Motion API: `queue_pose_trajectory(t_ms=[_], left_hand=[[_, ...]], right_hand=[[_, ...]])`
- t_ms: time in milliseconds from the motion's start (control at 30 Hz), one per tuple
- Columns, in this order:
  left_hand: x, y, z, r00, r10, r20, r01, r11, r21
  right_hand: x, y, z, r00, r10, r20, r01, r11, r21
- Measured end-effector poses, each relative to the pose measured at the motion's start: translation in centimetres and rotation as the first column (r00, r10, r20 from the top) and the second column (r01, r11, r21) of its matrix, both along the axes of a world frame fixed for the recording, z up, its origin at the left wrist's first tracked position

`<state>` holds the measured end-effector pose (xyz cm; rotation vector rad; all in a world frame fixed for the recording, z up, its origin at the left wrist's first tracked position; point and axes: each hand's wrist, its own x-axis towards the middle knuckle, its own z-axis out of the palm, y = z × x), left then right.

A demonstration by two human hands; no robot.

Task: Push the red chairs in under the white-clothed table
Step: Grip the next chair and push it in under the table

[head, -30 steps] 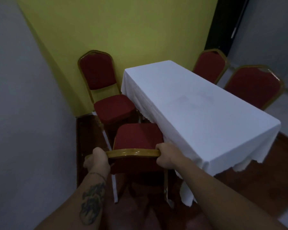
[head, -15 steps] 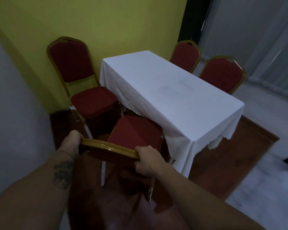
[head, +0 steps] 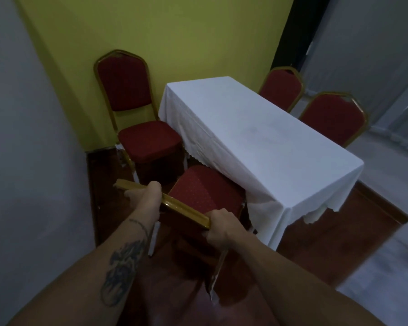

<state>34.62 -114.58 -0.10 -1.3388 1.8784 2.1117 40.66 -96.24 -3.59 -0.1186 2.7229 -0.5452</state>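
A long table under a white cloth (head: pixel 257 140) runs away from me. The nearest red chair (head: pixel 199 192) has a gold frame, and the far edge of its seat lies under the hanging cloth. My left hand (head: pixel 149 196) grips the gold top rail of its backrest on the left; my right hand (head: pixel 222 225) grips the same rail on the right. A second red chair (head: pixel 149 140) stands beyond it on the same side, its seat beside the cloth. Two more red chairs (head: pixel 280 89) (head: pixel 332 117) stand along the table's far side.
A grey wall (head: pixel 28 161) runs close on my left and a yellow wall (head: pixel 163 31) closes the far end. Dark wood floor (head: pixel 339 243) lies under the table; pale floor (head: pixel 386 278) spreads to the right.
The near chair has moved toward the table, its seat reaching further under the cloth. Both hands stay on the backrest rail. My view has swung right.
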Motion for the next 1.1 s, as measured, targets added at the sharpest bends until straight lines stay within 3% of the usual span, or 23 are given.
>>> queue_pose_trajectory(t_ms=[367,1100], left_hand=[[-4.3,-0.8,-0.8,0.968,-0.223,-0.117,0.212,0.972,-0.097],[-17.8,-2.6,-0.4,0.901,-0.433,-0.042,0.419,0.889,-0.186]], right_hand=[[-1.3,-2.3,-0.2,0.997,-0.072,-0.007,0.072,0.997,-0.013],[-12.6,-4.6,-0.9,0.991,-0.125,0.043,0.124,0.992,0.018]])
